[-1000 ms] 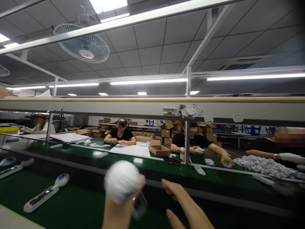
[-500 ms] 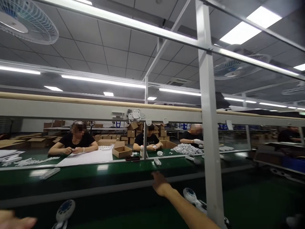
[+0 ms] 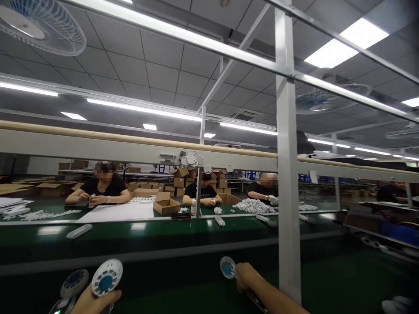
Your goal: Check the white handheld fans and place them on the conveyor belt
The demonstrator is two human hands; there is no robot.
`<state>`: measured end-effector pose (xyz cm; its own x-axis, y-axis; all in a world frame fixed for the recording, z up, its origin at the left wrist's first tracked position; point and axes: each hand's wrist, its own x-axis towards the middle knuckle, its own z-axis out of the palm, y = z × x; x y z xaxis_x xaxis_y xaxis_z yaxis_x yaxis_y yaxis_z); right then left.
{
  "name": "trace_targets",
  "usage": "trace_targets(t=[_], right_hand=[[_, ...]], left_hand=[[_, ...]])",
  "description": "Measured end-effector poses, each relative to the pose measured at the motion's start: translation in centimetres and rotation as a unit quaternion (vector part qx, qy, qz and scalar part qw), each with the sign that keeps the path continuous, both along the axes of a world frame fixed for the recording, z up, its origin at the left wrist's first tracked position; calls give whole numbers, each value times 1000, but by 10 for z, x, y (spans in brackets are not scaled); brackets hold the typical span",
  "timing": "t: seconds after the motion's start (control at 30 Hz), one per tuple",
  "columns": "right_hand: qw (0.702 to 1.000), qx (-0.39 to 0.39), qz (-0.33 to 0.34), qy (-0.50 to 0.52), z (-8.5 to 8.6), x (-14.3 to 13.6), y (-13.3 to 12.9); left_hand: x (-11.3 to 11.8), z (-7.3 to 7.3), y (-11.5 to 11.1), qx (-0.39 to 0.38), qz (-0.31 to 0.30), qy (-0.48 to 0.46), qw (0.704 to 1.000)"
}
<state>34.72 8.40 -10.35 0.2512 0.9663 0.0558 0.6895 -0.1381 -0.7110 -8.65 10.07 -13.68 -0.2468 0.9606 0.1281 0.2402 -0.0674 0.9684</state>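
The right hand [image 3: 246,276] now closes on a white handheld device with a round, blue-centred head [image 3: 227,267]. Half a second ago that hand was stretched out flat toward the far edge of the belt with nothing in it, and the device lay just right of it; now the fingers wrap the handle just below the head, which sticks out at the hand's 10 o'clock. So the reach has turned into a grasp, and the piece appears to be coming off the green conveyor belt [image 3: 343,279].

The left hand [image 3: 94,301], at the frame's 7 o'clock, grips a second device of the same kind [image 3: 106,276], its head standing upright above the knuckles at 12 o'clock. Half a second ago only a fingertip showed at the lower left corner, so this hand has risen into view with its piece. A third such head [image 3: 73,283] sits just beside it at 9 o'clock; whether it lies on the belt or is also held cannot be told.

A white frame post [image 3: 288,196] stands just right of the right hand. Beyond the belt, at 12 o'clock, runs the far bench [image 3: 131,226], with an open cardboard box [image 3: 165,205], a heap of small white parts [image 3: 253,206], and seated co-workers handling small pieces.
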Motion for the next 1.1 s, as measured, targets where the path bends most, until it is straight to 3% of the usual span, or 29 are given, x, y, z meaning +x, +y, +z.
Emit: trace_targets(t=[0.13,0.3,0.43,0.7,0.93,1.0,1.1], right_hand=[[977,-139,-23,157,13,-44,12],[917,-190,38,350,42,-104,12],[892,-145,93,418,68,-135,-8],[889,3,189,417,104,-178,-68],[885,88,220,401,123,-196,-124],[888,99,224,390,124,-198,-134],[899,117,219,360,123,-202,-143]], left_hand=[[-4,-21,6,-6,12,53,999],[-19,-33,9,-85,58,162,981],[-33,-37,15,-92,64,268,957],[-54,-47,19,-121,111,391,906],[-58,-31,2,-128,148,416,888],[-58,-16,-4,-121,158,412,889],[-57,20,-13,-88,148,396,902]])
